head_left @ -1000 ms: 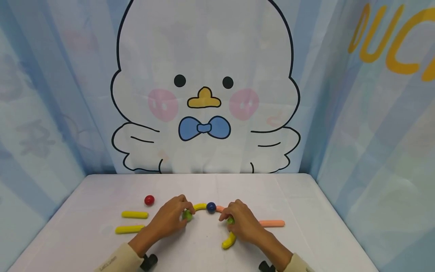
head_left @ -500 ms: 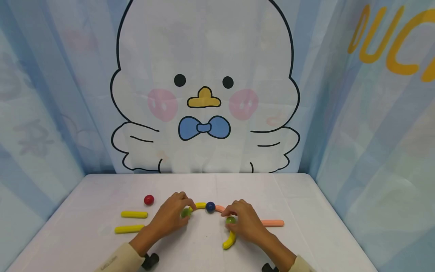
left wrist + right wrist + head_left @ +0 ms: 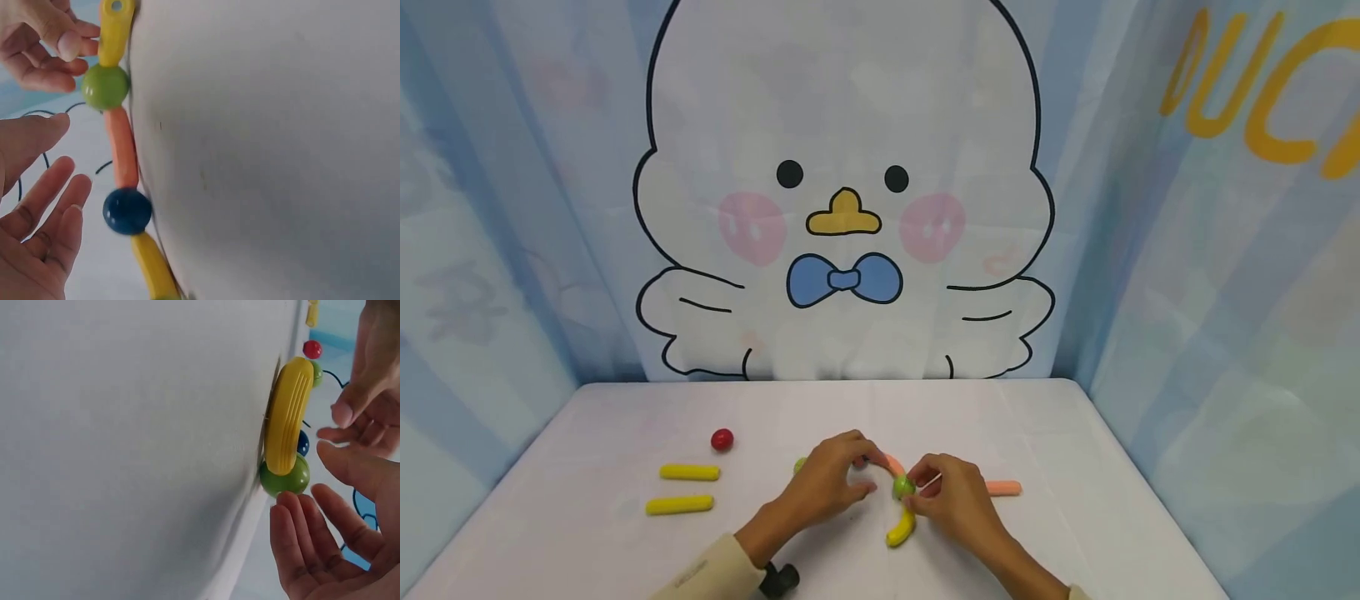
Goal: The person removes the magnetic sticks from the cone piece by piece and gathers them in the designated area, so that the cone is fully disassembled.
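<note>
A curved chain of balls and bent sticks lies on the white table. In the left wrist view, an orange stick (image 3: 123,150) joins a green ball (image 3: 105,86) to a blue ball (image 3: 127,211), with a yellow stick (image 3: 150,262) beyond. My left hand (image 3: 831,479) hovers over the chain's middle, thumb and fingers apart, covering the blue ball in the head view. Beside the right-hand green ball (image 3: 904,487) is my right hand (image 3: 955,504), fingers relaxed and fingertips right at the ball. A curved yellow stick (image 3: 901,531) extends from that ball toward the front.
Two straight yellow sticks (image 3: 689,472) lie at the left, with a red ball (image 3: 722,440) behind them. An orange stick (image 3: 1003,488) lies right of my right hand. Left of my left hand, another green ball (image 3: 801,463) shows partly. A printed curtain (image 3: 850,333) hangs behind the table.
My left hand has moved right, away from the left green ball to above the chain's middle. My right hand has loosened beside the right green ball, its fingers now farther to that ball's right.
</note>
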`<state>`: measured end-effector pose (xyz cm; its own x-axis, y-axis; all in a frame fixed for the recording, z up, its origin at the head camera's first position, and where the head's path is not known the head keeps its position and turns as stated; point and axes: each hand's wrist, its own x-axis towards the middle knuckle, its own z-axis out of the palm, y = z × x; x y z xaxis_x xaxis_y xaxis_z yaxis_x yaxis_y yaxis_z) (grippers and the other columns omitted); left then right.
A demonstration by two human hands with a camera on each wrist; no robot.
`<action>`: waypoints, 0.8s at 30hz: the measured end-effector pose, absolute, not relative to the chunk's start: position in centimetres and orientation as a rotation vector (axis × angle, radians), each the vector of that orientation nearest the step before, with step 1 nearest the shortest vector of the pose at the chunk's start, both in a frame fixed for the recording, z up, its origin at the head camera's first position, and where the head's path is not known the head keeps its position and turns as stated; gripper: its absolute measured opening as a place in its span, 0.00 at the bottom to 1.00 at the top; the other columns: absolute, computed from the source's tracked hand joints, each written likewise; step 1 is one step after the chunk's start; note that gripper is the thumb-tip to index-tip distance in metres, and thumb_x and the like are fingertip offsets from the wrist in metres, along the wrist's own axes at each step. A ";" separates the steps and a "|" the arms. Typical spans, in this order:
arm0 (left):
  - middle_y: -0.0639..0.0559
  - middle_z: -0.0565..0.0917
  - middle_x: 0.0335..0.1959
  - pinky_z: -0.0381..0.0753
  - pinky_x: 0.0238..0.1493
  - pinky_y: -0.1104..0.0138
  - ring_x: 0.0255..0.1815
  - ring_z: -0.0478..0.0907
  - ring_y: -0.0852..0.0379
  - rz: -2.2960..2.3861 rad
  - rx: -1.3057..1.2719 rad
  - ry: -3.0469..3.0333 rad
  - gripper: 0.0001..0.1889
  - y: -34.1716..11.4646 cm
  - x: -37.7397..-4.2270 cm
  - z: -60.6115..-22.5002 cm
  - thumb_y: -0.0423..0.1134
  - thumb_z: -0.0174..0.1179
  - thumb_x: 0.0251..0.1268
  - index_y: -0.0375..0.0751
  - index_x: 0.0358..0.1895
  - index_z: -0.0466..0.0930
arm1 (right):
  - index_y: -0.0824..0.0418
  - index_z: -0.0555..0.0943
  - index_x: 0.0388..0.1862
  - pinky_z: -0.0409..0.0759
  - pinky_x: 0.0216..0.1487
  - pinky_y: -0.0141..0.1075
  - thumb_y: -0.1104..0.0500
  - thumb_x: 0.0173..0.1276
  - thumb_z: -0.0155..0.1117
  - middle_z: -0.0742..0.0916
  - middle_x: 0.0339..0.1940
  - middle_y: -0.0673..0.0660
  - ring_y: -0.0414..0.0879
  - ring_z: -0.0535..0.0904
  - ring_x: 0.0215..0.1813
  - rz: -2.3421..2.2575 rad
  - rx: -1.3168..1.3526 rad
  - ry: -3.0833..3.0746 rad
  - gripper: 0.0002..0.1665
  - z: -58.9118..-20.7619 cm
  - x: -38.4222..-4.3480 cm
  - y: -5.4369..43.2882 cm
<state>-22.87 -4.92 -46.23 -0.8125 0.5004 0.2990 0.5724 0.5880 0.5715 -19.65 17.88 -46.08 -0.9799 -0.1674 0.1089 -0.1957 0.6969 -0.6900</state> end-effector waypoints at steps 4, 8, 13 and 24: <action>0.56 0.89 0.47 0.87 0.51 0.63 0.47 0.85 0.56 -1.114 -0.977 -2.693 0.17 -3.7 -23.2 -46.9 0.30 0.77 0.61 0.49 0.51 0.90 | 0.56 0.89 0.36 0.84 0.36 0.28 0.61 0.56 0.86 0.91 0.35 0.48 0.37 0.85 0.34 1.195 0.335 -2.865 0.13 -46.3 -19.4 18.0; 0.57 0.90 0.47 0.87 0.52 0.64 0.46 0.86 0.57 -1.108 -1.005 -2.698 0.18 -2.8 -23.6 -47.3 0.30 0.77 0.60 0.48 0.52 0.89 | 0.55 0.90 0.34 0.84 0.35 0.28 0.60 0.54 0.87 0.92 0.34 0.47 0.37 0.86 0.33 1.205 0.356 -2.854 0.12 -46.6 -19.1 18.1; 0.59 0.90 0.46 0.83 0.53 0.66 0.45 0.85 0.61 -0.984 -1.019 -2.748 0.16 -1.8 -24.2 -47.4 0.34 0.78 0.61 0.49 0.52 0.90 | 0.53 0.90 0.34 0.83 0.35 0.29 0.59 0.53 0.87 0.93 0.35 0.46 0.36 0.86 0.34 1.189 0.344 -2.859 0.12 -46.8 -19.2 18.0; 0.57 0.89 0.43 0.83 0.49 0.68 0.42 0.84 0.61 -0.928 -1.018 -2.742 0.13 -1.2 -25.4 -47.7 0.34 0.78 0.61 0.47 0.49 0.92 | 0.51 0.85 0.28 0.72 0.36 0.31 0.55 0.52 0.89 0.88 0.28 0.44 0.38 0.79 0.33 1.038 0.245 -2.869 0.16 -47.0 -20.1 17.2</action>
